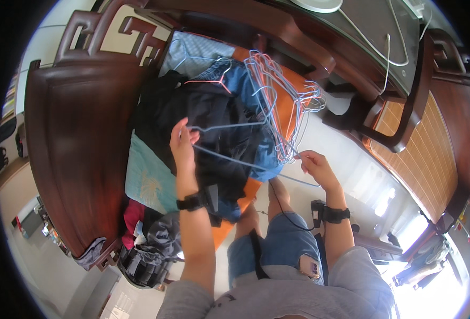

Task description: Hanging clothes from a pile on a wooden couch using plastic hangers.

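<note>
My left hand (184, 141) is raised over dark clothes (219, 107), its fingers curled around one end of a blue wire clothes hanger (235, 159). My right hand (314, 165) pinches a blue wire near the lower end of a bunch of blue and pink wire hangers (278, 95); whether this wire belongs to the same hanger cannot be told. The bunch lies at the right side of the clothes, its hooks pointing right. A pink hanger (221, 81) rests above the dark clothes, beside blue denim (237, 81).
A dark carved wooden bench (83, 151) stands at left, holding an orange cushion (221, 235), a teal cushion (149, 179) and a light blue cloth (199, 50). A dark table with a white cable (386, 63) is at upper right, a wooden chair (422, 155) at right, and a bag (145, 263) at lower left.
</note>
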